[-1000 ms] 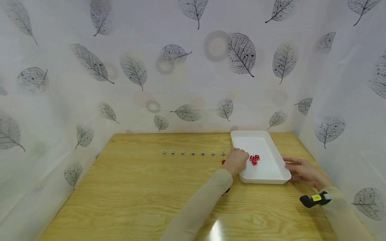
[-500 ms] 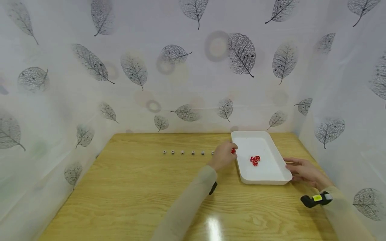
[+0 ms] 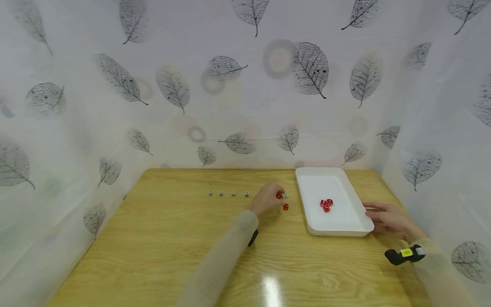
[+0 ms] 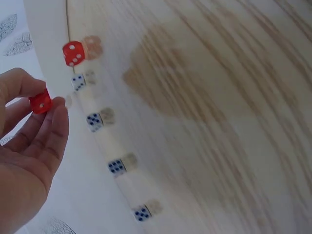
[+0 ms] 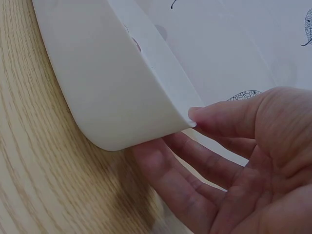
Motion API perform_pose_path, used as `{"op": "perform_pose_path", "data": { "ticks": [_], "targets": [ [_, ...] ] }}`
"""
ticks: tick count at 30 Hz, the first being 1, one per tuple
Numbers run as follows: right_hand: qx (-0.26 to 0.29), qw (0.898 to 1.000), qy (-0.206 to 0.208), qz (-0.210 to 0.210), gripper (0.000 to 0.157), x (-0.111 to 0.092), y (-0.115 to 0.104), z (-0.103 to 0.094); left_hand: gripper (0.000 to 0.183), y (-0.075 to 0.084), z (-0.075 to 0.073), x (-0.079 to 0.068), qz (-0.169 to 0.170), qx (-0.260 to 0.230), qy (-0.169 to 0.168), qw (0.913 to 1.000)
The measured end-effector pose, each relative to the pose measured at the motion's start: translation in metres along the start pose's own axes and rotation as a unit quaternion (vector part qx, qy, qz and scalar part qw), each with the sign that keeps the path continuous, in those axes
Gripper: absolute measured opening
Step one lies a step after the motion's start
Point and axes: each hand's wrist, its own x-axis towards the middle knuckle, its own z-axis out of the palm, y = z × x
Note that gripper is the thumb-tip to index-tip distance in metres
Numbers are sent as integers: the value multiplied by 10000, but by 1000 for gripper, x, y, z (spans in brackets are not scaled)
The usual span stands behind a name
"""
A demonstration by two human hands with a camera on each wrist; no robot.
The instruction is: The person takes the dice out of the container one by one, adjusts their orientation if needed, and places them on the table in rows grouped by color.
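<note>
My left hand (image 3: 266,198) pinches a red die (image 4: 41,101) between thumb and fingers, above the table at the right part of a row of small white dice. Close by on the table sits another red die (image 3: 285,207), nearer to me. One white die (image 3: 285,195) shows just past the left fingertips; others of the row are hidden behind the hand. White dice (image 4: 116,166) with blue pips line up in the left wrist view. At the white tray (image 3: 318,181), my right hand (image 3: 389,219) grips the near right rim, thumb on top and fingers below it.
A cluster of red dice (image 3: 326,209) lies inside the tray. The row's left end has a white die (image 3: 210,193). Behind the wooden table (image 3: 153,238) hangs a leaf-patterned curtain (image 3: 245,102), which also closes off both sides.
My left hand has moved left from over the tray's left rim, and the red die in its fingers has come along. The right hand has stayed at the tray.
</note>
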Motion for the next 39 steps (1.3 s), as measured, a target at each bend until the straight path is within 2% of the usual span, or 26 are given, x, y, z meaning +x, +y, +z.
{"op": "perform_pose_path", "data": {
  "ticks": [4,9,12,21,29,34,39],
  "targets": [
    [28,10000,9,21,70,-2,0,-1,28,-7,-4,-4,-196,75,-238,9995],
    [124,9999,-33,28,70,-2,1,-1,9,-14,-6,-9,-87,188,-515,9985],
    [132,9999,-30,37,71,-2,2,-1,6,-17,-6,-11,-30,256,-628,9977],
    [89,9999,19,60,71,-2,2,0,14,-21,-8,-13,-185,403,-712,9965],
    [154,9998,59,73,72,-4,1,0,6,-21,-9,-13,-380,429,-861,9946],
    [160,9998,74,75,70,-4,2,2,9,-21,-14,-16,-669,166,-1019,9924],
    [135,9999,72,66,71,-4,1,3,12,-23,-16,-18,-848,-18,-1008,9913]
  ]
}}
